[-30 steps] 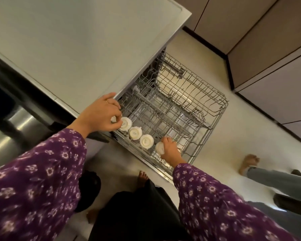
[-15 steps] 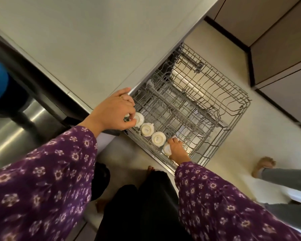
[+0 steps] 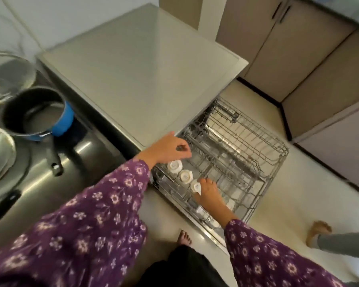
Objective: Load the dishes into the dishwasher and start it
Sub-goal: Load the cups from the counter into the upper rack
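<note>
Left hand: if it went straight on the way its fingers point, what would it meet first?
The left hand would probably meet the wire tines of the dishwasher rack first. It seems to sit above the nearest white cup, so it would likely clear that, though depth is unclear.

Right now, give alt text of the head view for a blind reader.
Over a pulled-out dishwasher rack, the right hand touches the near end of a row of white cups and the left hand hovers by the far end. A blue pot stands at left.
</note>
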The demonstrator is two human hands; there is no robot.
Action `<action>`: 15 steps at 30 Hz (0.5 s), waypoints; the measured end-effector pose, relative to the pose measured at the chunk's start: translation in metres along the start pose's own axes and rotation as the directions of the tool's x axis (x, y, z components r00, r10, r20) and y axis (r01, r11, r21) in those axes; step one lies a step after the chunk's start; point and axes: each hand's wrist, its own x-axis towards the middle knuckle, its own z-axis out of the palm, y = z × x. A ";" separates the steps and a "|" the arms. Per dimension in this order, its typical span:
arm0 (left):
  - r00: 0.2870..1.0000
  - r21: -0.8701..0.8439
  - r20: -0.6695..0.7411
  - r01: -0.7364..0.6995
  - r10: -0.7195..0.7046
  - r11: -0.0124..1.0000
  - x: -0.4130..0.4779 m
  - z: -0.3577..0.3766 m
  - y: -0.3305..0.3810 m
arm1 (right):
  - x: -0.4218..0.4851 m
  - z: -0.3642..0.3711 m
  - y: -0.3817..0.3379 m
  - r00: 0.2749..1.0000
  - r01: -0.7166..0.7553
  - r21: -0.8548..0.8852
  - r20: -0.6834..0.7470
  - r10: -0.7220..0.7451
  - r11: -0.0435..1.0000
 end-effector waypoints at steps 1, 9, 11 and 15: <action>0.998 -0.103 -0.054 0.028 -0.034 0.994 -0.009 0.001 0.008 | -0.006 -0.004 -0.013 0.998 0.061 0.022 -0.009 -0.061 0.998; 0.965 0.137 -0.244 0.129 -0.092 0.982 -0.186 -0.049 0.016 | -0.075 -0.015 -0.193 0.776 0.624 0.130 0.010 -0.631 0.770; 0.934 0.168 -0.332 0.200 -0.136 0.965 -0.237 -0.067 0.012 | -0.092 -0.007 -0.240 0.704 0.694 0.125 0.089 -0.705 0.709; 0.804 0.117 -0.557 0.324 -0.208 0.939 -0.356 -0.091 -0.001 | -0.127 0.015 -0.336 0.547 0.810 0.106 0.218 -0.808 0.577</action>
